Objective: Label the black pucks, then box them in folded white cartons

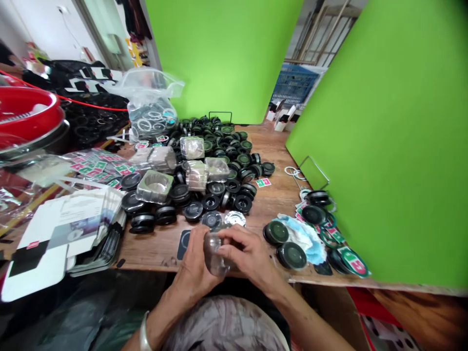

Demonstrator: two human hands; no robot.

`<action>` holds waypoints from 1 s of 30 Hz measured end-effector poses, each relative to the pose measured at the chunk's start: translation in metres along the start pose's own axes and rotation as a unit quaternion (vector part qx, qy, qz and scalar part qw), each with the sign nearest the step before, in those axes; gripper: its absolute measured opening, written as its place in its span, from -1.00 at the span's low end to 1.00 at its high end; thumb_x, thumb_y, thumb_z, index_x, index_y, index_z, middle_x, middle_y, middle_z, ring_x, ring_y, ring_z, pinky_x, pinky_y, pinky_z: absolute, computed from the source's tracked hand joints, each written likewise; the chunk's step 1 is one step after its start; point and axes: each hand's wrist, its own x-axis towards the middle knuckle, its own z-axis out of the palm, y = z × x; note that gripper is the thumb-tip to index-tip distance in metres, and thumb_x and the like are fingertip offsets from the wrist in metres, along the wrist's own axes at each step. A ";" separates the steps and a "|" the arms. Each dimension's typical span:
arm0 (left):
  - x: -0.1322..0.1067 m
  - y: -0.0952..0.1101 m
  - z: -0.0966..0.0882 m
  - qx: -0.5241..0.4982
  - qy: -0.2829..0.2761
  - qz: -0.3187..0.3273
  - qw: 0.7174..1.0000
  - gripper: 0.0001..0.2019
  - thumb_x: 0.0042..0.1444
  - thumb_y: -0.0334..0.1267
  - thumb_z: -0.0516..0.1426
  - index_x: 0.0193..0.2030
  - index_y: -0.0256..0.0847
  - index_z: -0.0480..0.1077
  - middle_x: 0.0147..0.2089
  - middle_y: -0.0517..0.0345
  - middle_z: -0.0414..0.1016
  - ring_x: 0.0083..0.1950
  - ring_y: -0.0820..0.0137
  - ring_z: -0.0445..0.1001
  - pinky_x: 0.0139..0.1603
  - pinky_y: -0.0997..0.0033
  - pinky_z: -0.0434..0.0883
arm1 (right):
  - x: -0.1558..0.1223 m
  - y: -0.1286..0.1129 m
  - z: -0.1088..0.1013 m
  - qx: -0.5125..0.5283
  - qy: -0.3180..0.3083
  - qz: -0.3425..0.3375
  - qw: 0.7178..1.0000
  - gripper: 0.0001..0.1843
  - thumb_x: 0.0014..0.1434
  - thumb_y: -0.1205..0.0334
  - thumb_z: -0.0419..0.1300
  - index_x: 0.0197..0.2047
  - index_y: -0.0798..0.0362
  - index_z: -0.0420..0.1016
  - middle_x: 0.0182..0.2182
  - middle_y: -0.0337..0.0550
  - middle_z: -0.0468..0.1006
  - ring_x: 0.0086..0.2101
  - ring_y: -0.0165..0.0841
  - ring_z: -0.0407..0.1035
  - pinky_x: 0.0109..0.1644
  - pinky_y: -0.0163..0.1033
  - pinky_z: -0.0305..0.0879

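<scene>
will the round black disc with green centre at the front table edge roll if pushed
The round black disc with green centre lies flat on the wooden table, so it likely slides. Stood on its circular rim, it could roll. It looks rigid.

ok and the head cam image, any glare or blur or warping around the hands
Head view: the wide lens bends the edges, so the green backdrop leans; glare sits on the clear plastic bag and the clear piece held by the left hand and right hand, which look slightly soft; light is even, shadows mild.
</scene>
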 end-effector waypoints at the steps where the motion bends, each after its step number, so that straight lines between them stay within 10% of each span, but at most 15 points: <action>1: -0.001 0.000 0.003 0.005 0.014 0.003 1.000 -0.45 -0.09 -0.31 0.19 0.06 -0.27 0.10 -0.05 -0.08 0.26 -0.05 0.22 0.35 -0.07 0.17 0.41 | 0.003 0.003 0.001 0.012 0.002 0.005 1.000 -0.83 -0.01 0.24 0.31 -0.28 0.02 0.60 -0.46 -0.26 0.39 -0.40 -0.43 0.29 -0.32 -0.33 0.21; 11: -0.003 -0.011 0.008 0.035 0.043 0.044 0.997 -0.36 -0.11 -0.27 0.21 0.11 -0.30 0.06 0.00 -0.14 0.27 -0.01 0.16 0.36 -0.04 0.12 0.42 | 0.013 0.025 -0.004 0.154 -0.054 0.074 0.984 -0.83 -0.07 0.12 0.36 -0.35 -0.05 0.64 -0.43 -0.25 0.41 -0.38 -0.45 0.29 -0.29 -0.33 0.21; 19: -0.008 -0.014 0.014 0.055 0.037 0.066 0.996 -0.39 -0.04 -0.28 0.18 0.14 -0.31 0.05 -0.01 -0.15 0.25 -0.01 0.15 0.35 -0.03 0.12 0.42 | 0.007 0.016 0.002 0.115 -0.051 0.106 0.986 -0.84 -0.10 0.39 0.24 -0.40 0.05 0.61 -0.47 -0.29 0.37 -0.43 -0.50 0.24 -0.35 -0.36 0.13; 26: -0.017 -0.009 0.010 0.068 -0.002 0.097 0.993 -0.26 0.03 -0.35 0.13 0.31 -0.20 -0.12 0.24 -0.24 0.02 0.27 0.07 0.13 0.16 0.00 0.30 | 0.004 0.009 0.018 -0.059 0.024 0.020 0.998 -0.79 -0.05 0.49 0.07 -0.50 0.08 0.49 -0.51 -0.31 0.31 -0.45 -0.49 0.21 -0.37 -0.38 0.11; 30: -0.009 -0.003 -0.007 -0.049 -0.033 0.012 0.998 -0.48 -0.03 -0.24 0.20 0.12 -0.09 0.25 0.19 -0.08 0.23 0.21 0.12 0.26 0.15 0.04 0.33 | 0.001 0.009 0.023 -0.098 -0.014 -0.068 0.993 -0.81 0.03 0.47 0.07 -0.50 0.07 0.45 -0.45 -0.28 0.35 -0.38 -0.47 0.26 -0.32 -0.38 0.13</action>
